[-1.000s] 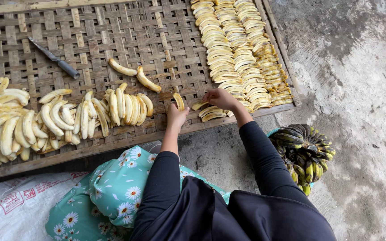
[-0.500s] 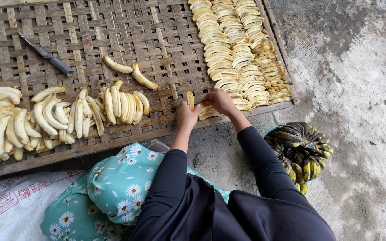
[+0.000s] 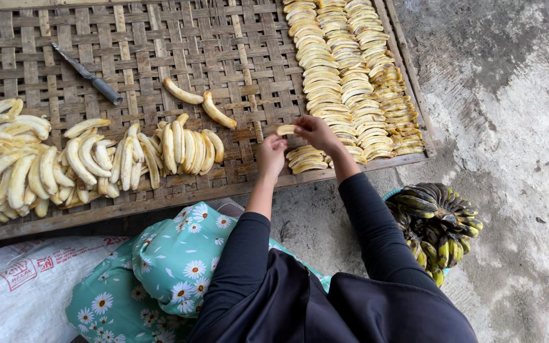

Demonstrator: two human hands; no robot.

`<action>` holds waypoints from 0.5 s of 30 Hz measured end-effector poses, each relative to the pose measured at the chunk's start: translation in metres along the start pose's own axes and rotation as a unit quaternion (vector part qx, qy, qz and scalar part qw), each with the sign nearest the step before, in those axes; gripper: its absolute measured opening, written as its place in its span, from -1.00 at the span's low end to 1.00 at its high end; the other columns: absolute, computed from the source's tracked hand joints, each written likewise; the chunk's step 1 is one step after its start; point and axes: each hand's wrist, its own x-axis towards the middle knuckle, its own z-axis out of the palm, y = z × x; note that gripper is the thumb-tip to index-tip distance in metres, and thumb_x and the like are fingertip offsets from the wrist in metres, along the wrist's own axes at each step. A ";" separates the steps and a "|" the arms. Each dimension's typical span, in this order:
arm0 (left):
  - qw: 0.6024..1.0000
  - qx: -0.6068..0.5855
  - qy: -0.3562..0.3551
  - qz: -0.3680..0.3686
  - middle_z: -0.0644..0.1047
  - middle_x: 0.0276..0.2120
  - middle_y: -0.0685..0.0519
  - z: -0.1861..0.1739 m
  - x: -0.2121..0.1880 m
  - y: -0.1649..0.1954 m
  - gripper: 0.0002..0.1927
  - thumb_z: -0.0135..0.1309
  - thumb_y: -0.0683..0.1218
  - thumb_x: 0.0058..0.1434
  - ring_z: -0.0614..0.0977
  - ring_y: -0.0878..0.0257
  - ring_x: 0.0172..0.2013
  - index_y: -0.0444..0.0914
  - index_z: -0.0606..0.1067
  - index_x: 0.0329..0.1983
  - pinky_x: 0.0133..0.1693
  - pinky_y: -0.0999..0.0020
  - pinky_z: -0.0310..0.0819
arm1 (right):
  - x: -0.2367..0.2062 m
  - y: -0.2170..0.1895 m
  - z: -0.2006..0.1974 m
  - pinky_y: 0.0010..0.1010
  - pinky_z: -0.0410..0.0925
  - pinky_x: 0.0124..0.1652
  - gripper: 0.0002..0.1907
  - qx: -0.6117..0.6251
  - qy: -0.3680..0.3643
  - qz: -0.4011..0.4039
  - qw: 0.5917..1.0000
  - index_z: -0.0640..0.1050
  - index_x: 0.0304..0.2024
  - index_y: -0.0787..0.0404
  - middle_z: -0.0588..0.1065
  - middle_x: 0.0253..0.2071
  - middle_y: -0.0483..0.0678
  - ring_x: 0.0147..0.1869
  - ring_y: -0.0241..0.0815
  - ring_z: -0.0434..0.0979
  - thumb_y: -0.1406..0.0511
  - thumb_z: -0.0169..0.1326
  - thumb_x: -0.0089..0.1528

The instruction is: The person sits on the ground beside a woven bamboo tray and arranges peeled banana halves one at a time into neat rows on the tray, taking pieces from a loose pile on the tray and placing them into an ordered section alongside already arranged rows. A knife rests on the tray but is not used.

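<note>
Right hand (image 3: 316, 130) has lifted off the short row (image 3: 306, 159), fingers pinching a banana slice (image 3: 285, 129) above the woven tray (image 3: 179, 51), left hand (image 3: 271, 157) loosely curled beside it, empty: slice not yet laid.

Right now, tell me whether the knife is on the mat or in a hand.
On the mat. The knife lies flat on the weave, far from both hands; the right hand pinches a banana slice.
</note>
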 end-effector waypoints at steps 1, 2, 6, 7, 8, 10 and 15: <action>0.998 0.039 0.043 0.005 0.66 -0.10 0.00 -0.006 0.000 -0.001 -0.71 0.00 -0.25 0.34 0.69 0.26 -0.13 -0.34 0.47 0.12 -0.04 0.37 0.55 | 0.001 0.002 -0.002 -0.44 0.45 -0.12 -0.81 -0.059 0.004 -0.004 0.998 0.59 -0.01 0.27 0.61 -0.18 -0.05 -0.15 -0.29 0.56 0.35 0.14 0.34; 0.993 0.078 0.086 0.010 0.66 -0.10 -0.01 -0.013 0.000 -0.001 -0.71 0.00 -0.25 0.33 0.68 0.26 -0.12 -0.34 0.48 0.11 -0.03 0.35 0.55 | 0.001 0.004 -0.003 -0.41 0.45 -0.11 -0.82 -0.106 0.005 -0.005 0.994 0.60 -0.04 0.26 0.62 -0.19 -0.05 -0.14 -0.25 0.58 0.35 0.14 0.32; 0.970 0.079 0.229 -0.003 0.60 -0.09 -0.02 -0.039 -0.001 0.003 -0.74 -0.01 -0.23 0.34 0.63 0.21 -0.11 -0.31 0.49 0.08 -0.01 0.29 0.51 | -0.003 0.004 0.012 -0.24 0.40 0.06 -0.88 -0.373 0.039 -0.025 0.927 0.68 -0.17 0.17 0.62 -0.16 -0.02 0.02 -0.07 0.54 0.30 0.18 0.29; 0.960 0.058 0.273 0.002 0.60 -0.09 -0.02 -0.047 0.001 0.007 -0.75 -0.01 -0.22 0.36 0.63 0.21 -0.11 -0.31 0.48 0.08 0.00 0.30 0.51 | -0.005 0.000 0.018 -0.18 0.38 0.12 -0.89 -0.456 0.057 -0.035 0.887 0.70 -0.21 0.14 0.62 -0.14 0.00 0.09 -0.02 0.51 0.28 0.19 0.29; 0.948 0.037 0.317 0.007 0.60 -0.09 -0.02 -0.056 0.003 0.012 -0.77 -0.02 -0.21 0.38 0.63 0.21 -0.12 -0.31 0.48 0.08 0.01 0.31 0.52 | -0.004 -0.005 0.027 -0.15 0.38 0.12 -0.87 -0.468 0.069 -0.034 0.881 0.68 -0.16 0.15 0.59 -0.09 0.04 0.09 0.02 0.50 0.28 0.17 0.31; 0.914 -0.001 0.406 0.024 0.57 -0.07 -0.02 -0.079 0.005 0.019 -0.80 -0.05 -0.19 0.42 0.62 0.21 -0.10 -0.30 0.45 0.07 0.01 0.31 0.54 | 0.000 -0.017 0.058 -0.10 0.38 0.12 -0.82 -0.488 0.094 -0.028 0.868 0.65 -0.06 0.18 0.55 0.01 0.11 0.10 0.08 0.48 0.27 0.13 0.35; 0.806 -0.194 0.551 0.092 0.50 -0.04 -0.04 -0.140 0.014 0.032 -0.79 -0.13 -0.20 0.46 0.60 0.19 -0.10 -0.30 0.40 0.11 -0.03 0.28 0.53 | 0.034 -0.053 0.154 -0.09 0.41 0.08 -0.53 -0.231 0.012 -0.106 0.967 0.47 0.17 0.24 0.48 0.11 0.19 0.14 0.16 0.52 0.26 0.20 0.22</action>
